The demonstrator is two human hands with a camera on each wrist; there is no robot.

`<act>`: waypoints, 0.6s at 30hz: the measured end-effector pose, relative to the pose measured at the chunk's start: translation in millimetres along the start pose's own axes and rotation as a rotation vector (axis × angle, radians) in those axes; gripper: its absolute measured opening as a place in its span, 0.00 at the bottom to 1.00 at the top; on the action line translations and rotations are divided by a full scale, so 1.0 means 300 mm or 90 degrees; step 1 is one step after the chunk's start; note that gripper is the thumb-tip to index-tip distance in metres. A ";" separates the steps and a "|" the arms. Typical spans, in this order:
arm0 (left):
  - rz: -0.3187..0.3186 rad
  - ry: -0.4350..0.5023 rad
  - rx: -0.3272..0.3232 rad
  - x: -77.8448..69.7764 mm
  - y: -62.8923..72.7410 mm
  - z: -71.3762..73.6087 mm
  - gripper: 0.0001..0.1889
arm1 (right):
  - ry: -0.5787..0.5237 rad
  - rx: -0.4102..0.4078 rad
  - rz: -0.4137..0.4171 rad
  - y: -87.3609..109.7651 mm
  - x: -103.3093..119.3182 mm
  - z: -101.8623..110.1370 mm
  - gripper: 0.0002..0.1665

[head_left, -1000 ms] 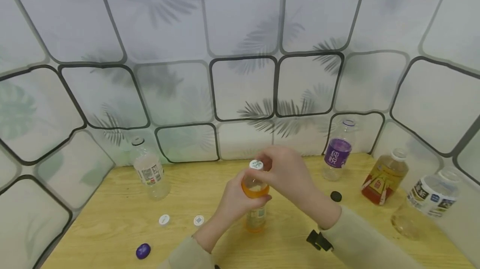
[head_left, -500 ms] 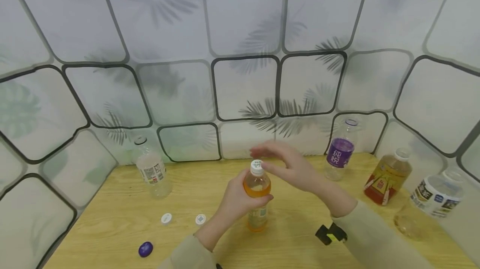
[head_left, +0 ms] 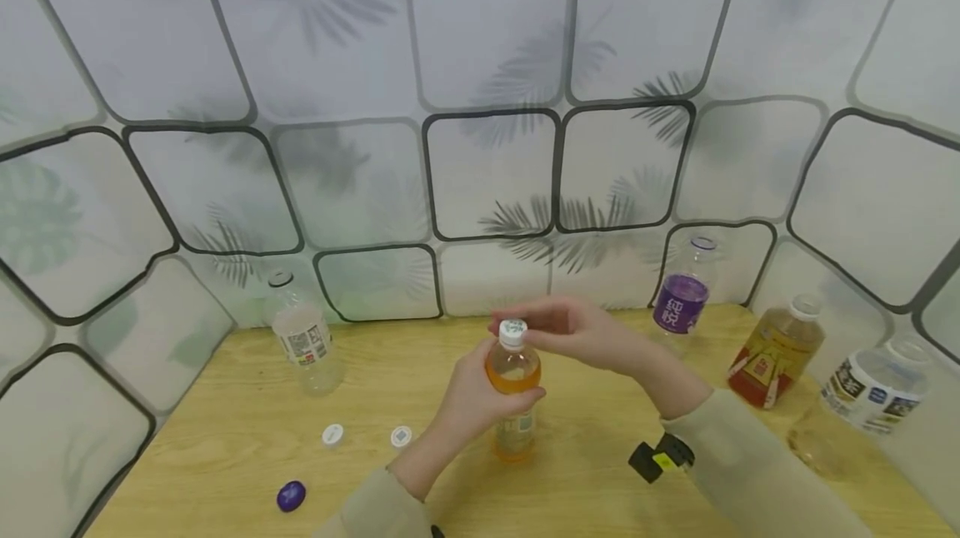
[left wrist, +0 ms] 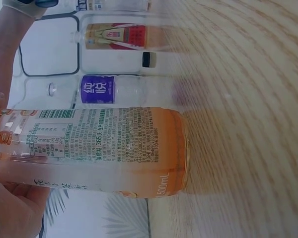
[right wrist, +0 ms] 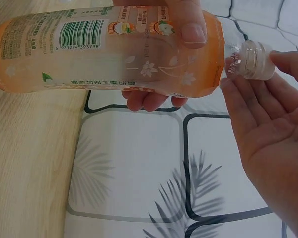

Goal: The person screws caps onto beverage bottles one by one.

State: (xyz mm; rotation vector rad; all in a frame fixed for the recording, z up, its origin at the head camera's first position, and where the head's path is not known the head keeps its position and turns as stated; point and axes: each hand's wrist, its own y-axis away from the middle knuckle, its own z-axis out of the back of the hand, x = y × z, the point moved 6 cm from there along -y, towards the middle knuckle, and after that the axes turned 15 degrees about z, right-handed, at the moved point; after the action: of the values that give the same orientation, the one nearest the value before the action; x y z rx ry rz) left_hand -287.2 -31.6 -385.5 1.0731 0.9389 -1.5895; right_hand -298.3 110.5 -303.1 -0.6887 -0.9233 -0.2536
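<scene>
My left hand (head_left: pixel 480 405) grips an upright plastic drink bottle (head_left: pixel 516 430) with an orange-and-clear label around its upper body. The bottle's base is on the wooden table, as the left wrist view shows. On its neck sits a white cap (head_left: pixel 513 333). My right hand (head_left: pixel 581 336) is at that cap, its thumb touching the near side. In the right wrist view its fingers (right wrist: pixel 253 101) lie nearly straight behind the cap and neck. A firm hold on the cap is not plain.
Two white caps (head_left: pixel 333 435) and a purple cap (head_left: pixel 291 496) lie at left, near an uncapped clear bottle (head_left: pixel 306 346). At right stand a purple-labelled bottle (head_left: pixel 680 305), a red-and-yellow-labelled bottle (head_left: pixel 775 355) and a white-labelled bottle (head_left: pixel 862 405). A black cap (left wrist: pixel 149 59) shows near them.
My right hand's fingers came off the white cap and spread above it, then came back down around it. My left hand keeps its grip on the bottle. The right forearm now hides the black cap.
</scene>
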 end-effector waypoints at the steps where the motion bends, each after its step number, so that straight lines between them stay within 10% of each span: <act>1: -0.001 0.001 -0.001 -0.001 0.000 0.001 0.34 | 0.020 -0.007 -0.001 -0.002 0.004 0.001 0.25; 18: 0.010 0.003 0.009 0.004 0.006 -0.001 0.38 | 0.394 -0.181 0.027 -0.005 0.084 -0.022 0.10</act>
State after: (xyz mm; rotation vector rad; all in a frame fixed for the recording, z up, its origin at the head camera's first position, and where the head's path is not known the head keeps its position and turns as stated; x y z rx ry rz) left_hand -285.5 -32.0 -386.8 1.0925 0.9220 -1.5830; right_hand -279.9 107.2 -285.0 -0.8245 -0.2811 -0.5318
